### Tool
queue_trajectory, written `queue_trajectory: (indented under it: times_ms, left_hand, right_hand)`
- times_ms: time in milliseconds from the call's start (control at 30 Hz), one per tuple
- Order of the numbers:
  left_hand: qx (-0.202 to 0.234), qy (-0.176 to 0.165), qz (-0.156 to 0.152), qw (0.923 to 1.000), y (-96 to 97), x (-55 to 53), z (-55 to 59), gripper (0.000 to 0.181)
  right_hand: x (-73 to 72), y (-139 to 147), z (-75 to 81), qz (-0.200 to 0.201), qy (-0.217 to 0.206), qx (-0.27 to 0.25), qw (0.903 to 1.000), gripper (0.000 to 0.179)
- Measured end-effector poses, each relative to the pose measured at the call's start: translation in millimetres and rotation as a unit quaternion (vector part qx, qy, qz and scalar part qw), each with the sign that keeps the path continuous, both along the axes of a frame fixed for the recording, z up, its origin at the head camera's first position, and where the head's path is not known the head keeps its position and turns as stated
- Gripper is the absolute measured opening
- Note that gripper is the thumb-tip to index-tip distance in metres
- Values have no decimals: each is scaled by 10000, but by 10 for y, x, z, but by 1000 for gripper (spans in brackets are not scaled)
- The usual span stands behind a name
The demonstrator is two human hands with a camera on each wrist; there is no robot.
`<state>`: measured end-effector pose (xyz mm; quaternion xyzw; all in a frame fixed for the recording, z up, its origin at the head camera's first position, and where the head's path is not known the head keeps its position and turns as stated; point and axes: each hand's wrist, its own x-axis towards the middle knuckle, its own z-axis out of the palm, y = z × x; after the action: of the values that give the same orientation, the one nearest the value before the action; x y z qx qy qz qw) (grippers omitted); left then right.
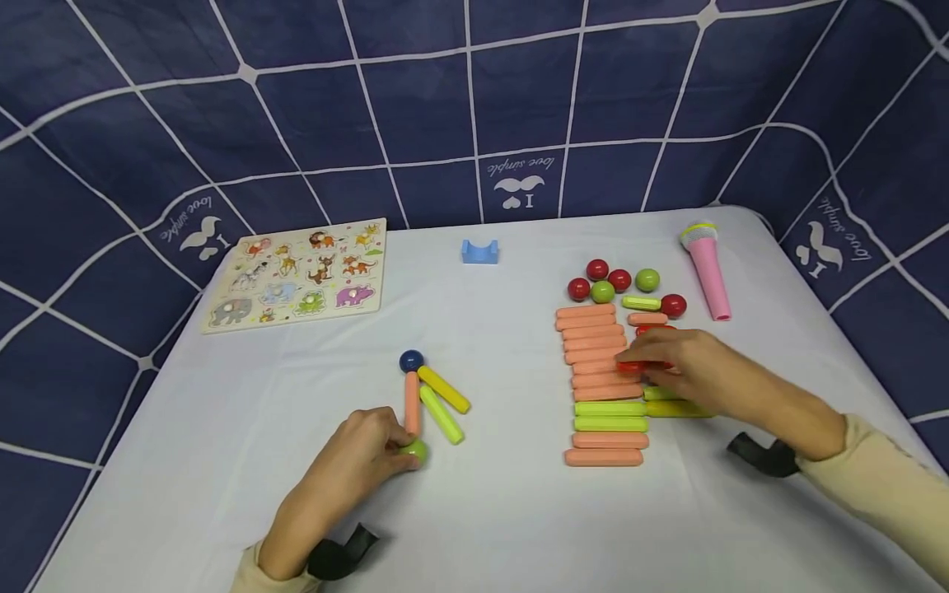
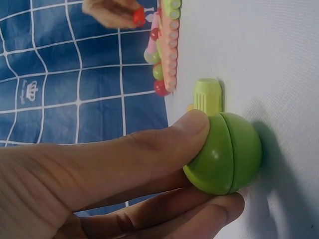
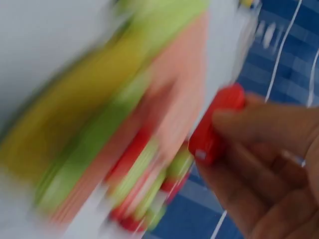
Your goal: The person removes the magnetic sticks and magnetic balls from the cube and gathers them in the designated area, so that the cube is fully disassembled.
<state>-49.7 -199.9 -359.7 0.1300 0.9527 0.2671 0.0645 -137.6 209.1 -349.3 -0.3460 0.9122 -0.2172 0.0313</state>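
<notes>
My left hand [image 1: 363,445] pinches a green ball [image 2: 224,154] between thumb and fingers, at the near end of a salmon stick [image 1: 412,403]. That stick's far end meets a dark blue ball [image 1: 411,361], from which a yellow stick [image 1: 443,389] slants away. Beside them lies a lime stick [image 1: 441,414]. Over on the right, my right hand [image 1: 685,366] pinches a short red stick [image 3: 217,124], held above a column of salmon sticks [image 1: 593,331]. The right wrist view is blurred, and the hand hides part of the sticks beneath it.
Red and green balls [image 1: 647,280] lie beyond the column, with a pink toy microphone [image 1: 710,272] at their right. A light blue cradle-shaped block [image 1: 480,253] sits at the back. An animal puzzle board [image 1: 304,276] occupies the back left of the white-covered table [image 1: 489,511].
</notes>
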Motion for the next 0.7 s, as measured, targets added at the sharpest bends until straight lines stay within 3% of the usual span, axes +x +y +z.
queue_trajectory:
  times_ms: [167,300,500,600,700]
  left_hand:
    - [25,-19,42,10000,7,3,0,21]
    - [48,-21,67,10000,-7,14,-13,21]
    - [72,-28,24,10000,-16,19,-21,21]
    - [47,-1,10,10000,-7,9,-12,21]
    - [50,-23,-1,10000,4,-3,-1,20]
  right_hand:
    - [-155,672,-69,-618,153,342,9974,41]
    - [-259,915,-212,-872,9,493,9950,39]
    - [-306,915,-312,-979,-280,571,9932,36]
    - [-302,826,-242,-1206,-152,522,9912,37]
    - [-274,559,-114,-1348,40,293,9904,36]
